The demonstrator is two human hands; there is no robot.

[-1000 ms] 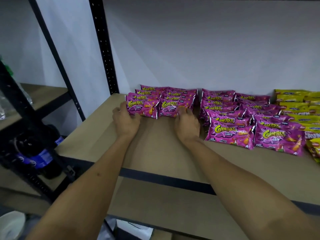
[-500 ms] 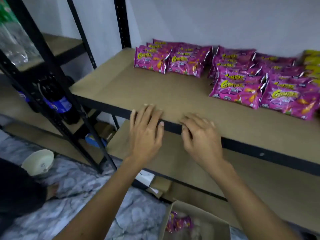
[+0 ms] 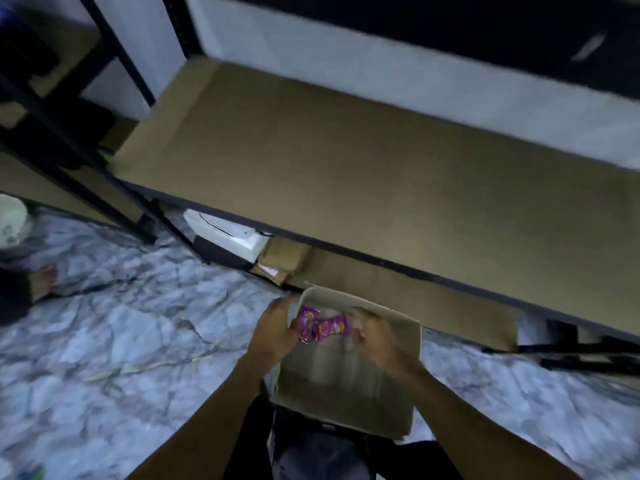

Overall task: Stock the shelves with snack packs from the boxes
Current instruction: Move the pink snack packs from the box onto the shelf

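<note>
Whole frame motion-blurred. Print on the pink snack packs (image 3: 322, 327) unreadable; count between the hands unclear. Left hand (image 3: 277, 336) fingertips hidden behind the packs. Cardboard box (image 3: 346, 403) floor smeared, contents indistinct. Shelf board (image 3: 346, 174) cut by the right edge. White bowl (image 3: 12, 220) cut by the left edge.

We've got the open brown cardboard box (image 3: 349, 382) on the marble-patterned floor (image 3: 121, 341), near of the wide brown shelf board (image 3: 346, 168); crinkly pink snack packs (image 3: 322, 328) sit over the box.
</note>
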